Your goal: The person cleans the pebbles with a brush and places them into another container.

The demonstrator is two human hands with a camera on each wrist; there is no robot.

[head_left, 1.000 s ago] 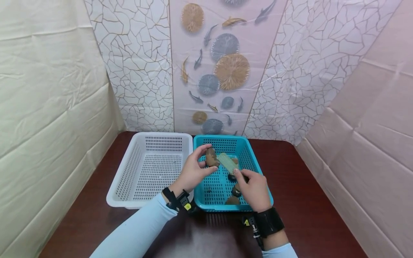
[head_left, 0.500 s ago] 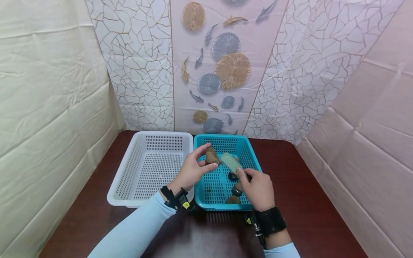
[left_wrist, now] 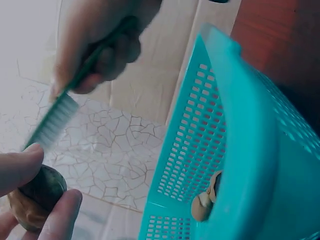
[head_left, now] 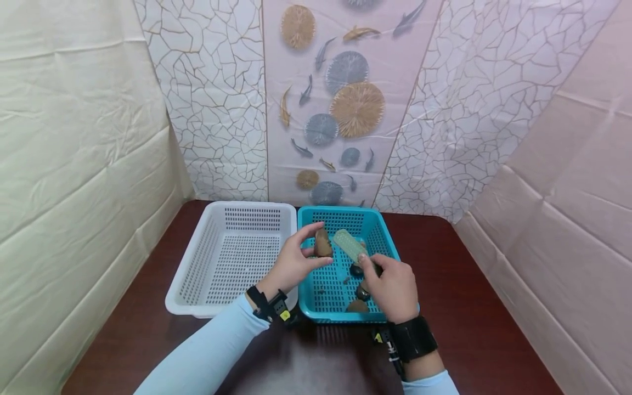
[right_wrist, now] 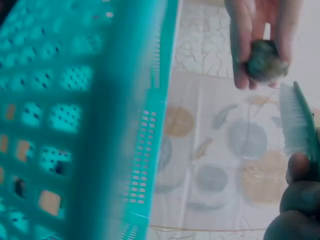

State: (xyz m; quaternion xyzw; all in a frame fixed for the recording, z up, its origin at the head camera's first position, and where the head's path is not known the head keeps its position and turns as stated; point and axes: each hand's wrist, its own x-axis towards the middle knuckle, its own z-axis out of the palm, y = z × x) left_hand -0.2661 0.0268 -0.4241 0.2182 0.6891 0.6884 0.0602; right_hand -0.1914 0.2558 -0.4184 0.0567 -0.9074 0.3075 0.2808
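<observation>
In the head view my left hand (head_left: 291,264) pinches a stone (head_left: 323,244) between thumb and fingers, above the turquoise basket (head_left: 340,209). The stone looks dark and smooth in the left wrist view, partly coated with brown mud (left_wrist: 27,210). My right hand (head_left: 396,288) grips a green brush (head_left: 349,244) by its handle, thumb along it. Pale bristles (right_wrist: 292,117) show in the right wrist view, a little apart from the stone. Beneath the right hand, dark and tan stones (head_left: 357,306) lie in the turquoise basket, some hidden by the hand.
A white basket (head_left: 174,285) stands directly left of the turquoise one on a dark red-brown table (head_left: 464,307). Small brown crumbs (head_left: 346,280) lie on the turquoise basket's floor. Cloth-covered walls (head_left: 222,109) enclose the table behind and at both sides.
The stone has turned in my left fingers. The brush shifted right, then came back left toward the stone. A small brown crumb now shows on the turquoise basket's floor.
</observation>
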